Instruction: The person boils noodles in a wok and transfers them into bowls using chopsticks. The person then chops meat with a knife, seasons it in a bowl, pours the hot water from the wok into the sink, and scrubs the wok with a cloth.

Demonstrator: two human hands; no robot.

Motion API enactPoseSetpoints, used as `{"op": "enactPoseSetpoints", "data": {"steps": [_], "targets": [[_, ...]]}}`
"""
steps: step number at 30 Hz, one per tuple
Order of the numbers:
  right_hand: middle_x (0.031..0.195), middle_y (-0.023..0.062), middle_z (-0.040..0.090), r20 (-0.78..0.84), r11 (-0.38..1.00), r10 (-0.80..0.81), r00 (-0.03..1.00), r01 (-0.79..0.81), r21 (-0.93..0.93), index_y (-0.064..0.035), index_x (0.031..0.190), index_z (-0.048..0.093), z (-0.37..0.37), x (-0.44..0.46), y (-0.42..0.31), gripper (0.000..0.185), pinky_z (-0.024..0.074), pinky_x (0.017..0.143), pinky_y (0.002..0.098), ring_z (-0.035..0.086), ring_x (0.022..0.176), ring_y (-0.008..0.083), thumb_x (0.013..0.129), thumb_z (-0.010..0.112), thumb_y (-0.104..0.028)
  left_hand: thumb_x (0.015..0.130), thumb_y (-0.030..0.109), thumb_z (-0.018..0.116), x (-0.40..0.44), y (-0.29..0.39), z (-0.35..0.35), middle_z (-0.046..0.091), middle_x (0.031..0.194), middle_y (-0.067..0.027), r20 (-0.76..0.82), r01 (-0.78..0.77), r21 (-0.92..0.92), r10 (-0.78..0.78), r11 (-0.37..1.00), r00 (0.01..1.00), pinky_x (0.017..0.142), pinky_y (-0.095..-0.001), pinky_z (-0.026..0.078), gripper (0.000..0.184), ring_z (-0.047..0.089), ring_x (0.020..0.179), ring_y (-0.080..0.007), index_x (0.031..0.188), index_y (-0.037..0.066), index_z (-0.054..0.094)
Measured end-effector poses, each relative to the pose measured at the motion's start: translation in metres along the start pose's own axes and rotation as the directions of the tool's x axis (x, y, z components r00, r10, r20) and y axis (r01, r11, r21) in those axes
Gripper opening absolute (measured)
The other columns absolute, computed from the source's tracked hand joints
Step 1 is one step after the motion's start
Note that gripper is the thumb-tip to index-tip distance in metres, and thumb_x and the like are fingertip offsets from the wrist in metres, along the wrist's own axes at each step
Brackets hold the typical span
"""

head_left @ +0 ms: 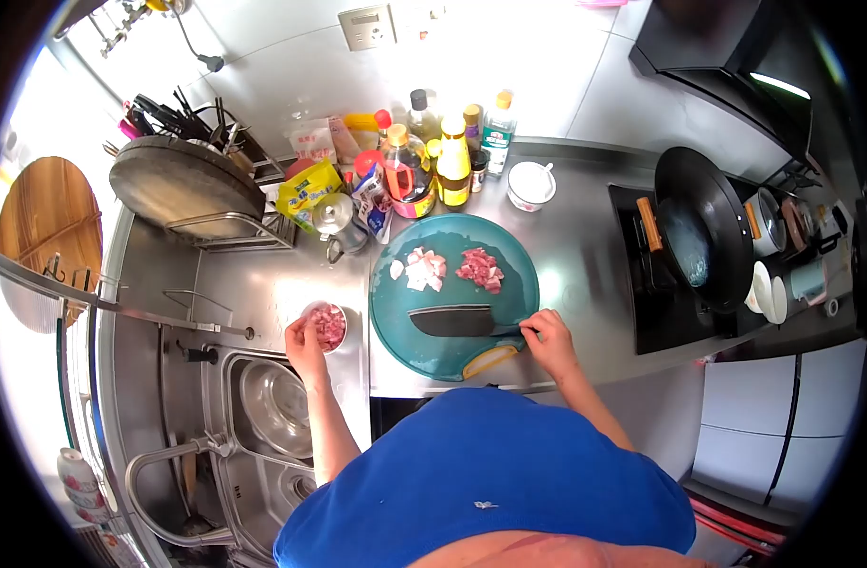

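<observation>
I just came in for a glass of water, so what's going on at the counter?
Someone is working with cut meat. Their left hand is at a small bowl of red meat pieces, and their right hand is at the handle end of a knife lying flat on the green board. Beyond the blade sit two separate piles, one paler and one redder. A dark wok stands off to the right.
</observation>
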State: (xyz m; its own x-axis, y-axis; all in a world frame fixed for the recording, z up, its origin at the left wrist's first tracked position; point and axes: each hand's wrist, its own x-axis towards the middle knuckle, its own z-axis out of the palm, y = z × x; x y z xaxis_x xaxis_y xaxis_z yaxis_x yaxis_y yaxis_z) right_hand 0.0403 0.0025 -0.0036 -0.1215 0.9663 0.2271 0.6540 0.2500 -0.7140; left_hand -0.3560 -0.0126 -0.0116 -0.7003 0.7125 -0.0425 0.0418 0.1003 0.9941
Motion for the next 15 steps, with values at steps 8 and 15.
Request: {"op": "enactPoseSetpoints", "data": {"steps": [8, 15], "targets": [[0.078, 0.0069, 0.056, 0.006, 0.998, 0.003, 1.0, -0.004, 0.07, -0.0043, 0.079, 0.062, -0.003, 0.022, -0.003, 0.006, 0.0454, 0.069, 0.0342, 0.054, 0.079, 0.0253, 0.073, 0.061, -0.005, 0.085, 0.01, 0.054, -0.011, 0.001, -0.008, 0.057, 0.075, -0.0039, -0.025, -0.013, -0.034, 0.012, 0.999, 1.0, 0.048, -0.0182, 0.04, 0.015, 0.052, 0.057, -0.0067, 0.094, -0.001, 0.053], [0.079, 0.0091, 0.056, -0.014, 0.971, -0.236, 0.972, 0.237, 0.031, -0.0042, 0.082, 0.063, -0.02, 0.105, -0.006, 0.008, 0.0458, 0.069, 0.0339, 0.054, 0.081, 0.0266, 0.074, 0.062, -0.006, 0.086, 0.009, 0.052, -0.032, 0.005, -0.021, 0.057, 0.073, -0.005, -0.069, -0.013, -0.013, 0.012, 1.0, 0.998, 0.046, -0.0173, 0.039, 0.016, 0.052, 0.056, -0.0073, 0.097, -0.002, 0.051]]}}
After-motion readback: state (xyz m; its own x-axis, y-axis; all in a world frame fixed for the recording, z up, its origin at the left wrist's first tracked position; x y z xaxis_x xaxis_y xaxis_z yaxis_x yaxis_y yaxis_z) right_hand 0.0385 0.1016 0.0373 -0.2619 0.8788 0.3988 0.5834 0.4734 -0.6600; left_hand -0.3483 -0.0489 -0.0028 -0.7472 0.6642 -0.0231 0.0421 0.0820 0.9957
